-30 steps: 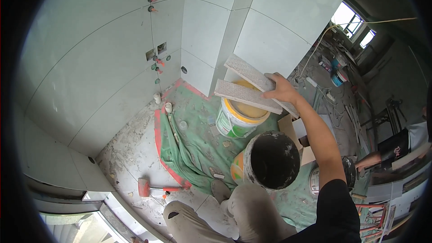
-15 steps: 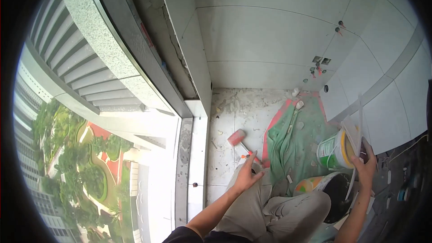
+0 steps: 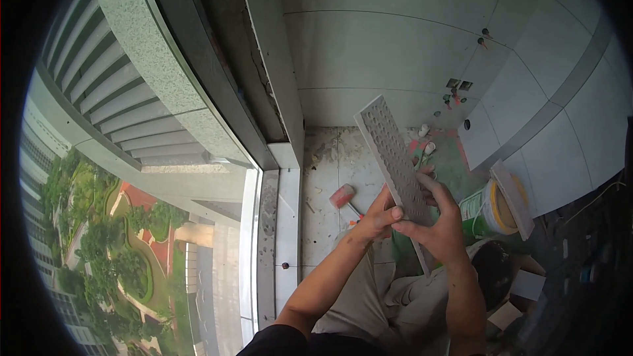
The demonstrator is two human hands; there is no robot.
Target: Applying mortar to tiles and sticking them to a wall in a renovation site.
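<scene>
A long, narrow strip of tile point(image 3: 389, 138) is held up at a slant in front of me, its grey dimpled back facing up. My left hand point(image 3: 378, 217) grips its left edge with the thumb bent in. On the other edge, my right hand point(image 3: 436, 216) is closed around the lower half, fingers across the dimpled side. The strip's lower end comes down close to my knees. Beyond my left hand, a mallet with a reddish head point(image 3: 342, 196) lies on the floor, its handle partly hidden.
A white and green bucket point(image 3: 484, 209) stands to the right, with another pale strip point(image 3: 513, 201) leaning on it. A dark bucket point(image 3: 494, 264) sits by my knee. Green cloth point(image 3: 453, 168) covers floor near the tiled wall point(image 3: 376, 53). A window frame point(image 3: 267, 244) runs along the left.
My right hand has brought the tile strip from beside the bucket to the middle. My left hand, open before, has risen from near the mallet and taken hold of the strip.
</scene>
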